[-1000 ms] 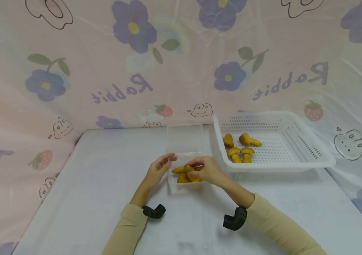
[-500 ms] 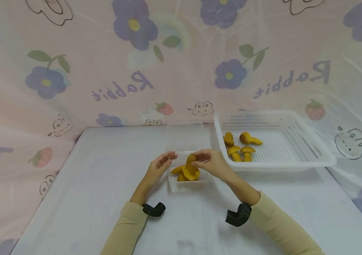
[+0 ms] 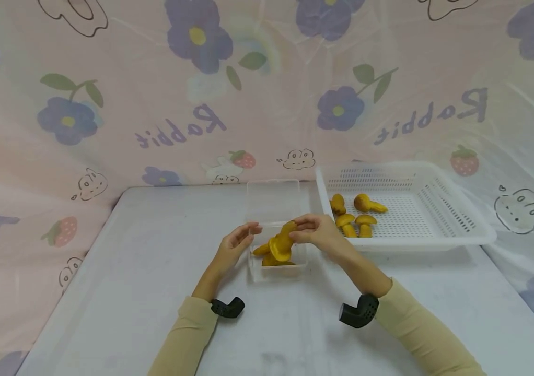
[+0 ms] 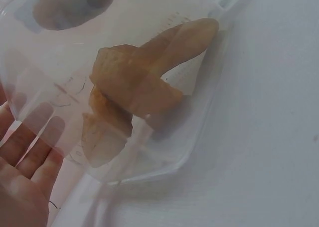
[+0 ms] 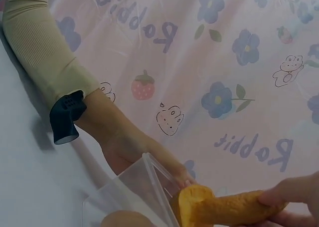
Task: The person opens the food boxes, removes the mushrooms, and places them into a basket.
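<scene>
In the head view my right hand (image 3: 321,236) pinches a yellow mushroom (image 3: 283,241) by its stem, cap down and tilted, over a clear plastic box (image 3: 276,275). The right wrist view shows the mushroom's cap (image 5: 195,204) by the box rim, with thumb and fingers on the stem. Other yellow mushrooms (image 3: 274,262) lie in the box; the left wrist view shows these mushrooms (image 4: 129,82) through its wall. My left hand (image 3: 234,245) is at the box's left side, its fingers (image 4: 44,159) fairly straight against the clear wall.
The box's clear lid (image 3: 273,201) stands raised at its back. A white perforated basket (image 3: 408,243) on the right holds several yellow mushrooms (image 3: 366,224). Both stand on a white table (image 3: 168,235), with a patterned cloth (image 3: 267,104) hanging behind it.
My right hand has lifted the mushroom's stem end from among the others and tipped it to the right, while the cap now points down. The left hand has stayed in place.
</scene>
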Demonstrator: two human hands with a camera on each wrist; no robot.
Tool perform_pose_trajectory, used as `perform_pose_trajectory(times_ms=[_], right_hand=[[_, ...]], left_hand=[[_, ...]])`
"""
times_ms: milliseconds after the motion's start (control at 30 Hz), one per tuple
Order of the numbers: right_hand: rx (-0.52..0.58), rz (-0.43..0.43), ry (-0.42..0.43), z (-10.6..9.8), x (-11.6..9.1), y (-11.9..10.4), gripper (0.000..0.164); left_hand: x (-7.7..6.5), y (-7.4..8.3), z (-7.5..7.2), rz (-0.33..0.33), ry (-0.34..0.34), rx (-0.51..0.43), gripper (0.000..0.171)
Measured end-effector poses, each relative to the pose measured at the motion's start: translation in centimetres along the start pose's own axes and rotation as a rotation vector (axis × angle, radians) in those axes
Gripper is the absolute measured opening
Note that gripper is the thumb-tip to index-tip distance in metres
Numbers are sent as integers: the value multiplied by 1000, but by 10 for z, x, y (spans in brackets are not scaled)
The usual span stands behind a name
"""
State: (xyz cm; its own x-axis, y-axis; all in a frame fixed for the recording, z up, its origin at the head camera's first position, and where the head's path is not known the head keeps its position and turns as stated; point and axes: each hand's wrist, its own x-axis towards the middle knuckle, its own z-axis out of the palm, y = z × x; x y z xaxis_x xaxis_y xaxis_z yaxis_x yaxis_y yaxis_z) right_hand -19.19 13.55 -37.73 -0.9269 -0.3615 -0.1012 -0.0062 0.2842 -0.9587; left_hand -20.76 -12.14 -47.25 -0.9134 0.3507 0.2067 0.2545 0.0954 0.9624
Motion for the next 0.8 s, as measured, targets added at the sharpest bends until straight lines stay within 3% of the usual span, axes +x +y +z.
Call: perform_pose_trajectory(times_ms=[367,633,800], right_hand=[[163,-8,15,-12,-2,-6,42],[244,-33,27,-23,-7,-14,20],[266,-54,33,-31,-11,-17,28]], left_hand=[[1,-1,1,18,1,10,41],[2,-1,1,6,0,14,41],[1,0,1,0,6,20,42]])
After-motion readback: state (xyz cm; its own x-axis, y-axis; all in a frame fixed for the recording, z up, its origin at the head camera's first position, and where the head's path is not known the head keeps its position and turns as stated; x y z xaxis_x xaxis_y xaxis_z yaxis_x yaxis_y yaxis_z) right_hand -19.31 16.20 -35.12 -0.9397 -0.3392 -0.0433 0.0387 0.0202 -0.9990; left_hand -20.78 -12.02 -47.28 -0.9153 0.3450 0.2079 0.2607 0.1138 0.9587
